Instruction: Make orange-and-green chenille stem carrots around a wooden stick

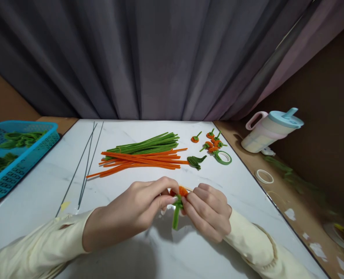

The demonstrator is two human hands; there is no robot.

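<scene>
Left hand (137,211) and right hand (208,211) pinching orange-and-green pipe-cleaner piece (179,201) between fingertips; orange stems (142,161) beyond on marble table (44,186)

Two bare hands are seen, the left hand (131,211) and the right hand (208,211). No gloves, rings or watch are seen. Both forearms are covered by long cream sleeves: left sleeve (35,248), right sleeve (261,252). The fabric is creased and loosely bunched. A gathered cuff seam is noted on the right sleeve. Long, pale nails are noted on the left fingers (167,199).
</scene>
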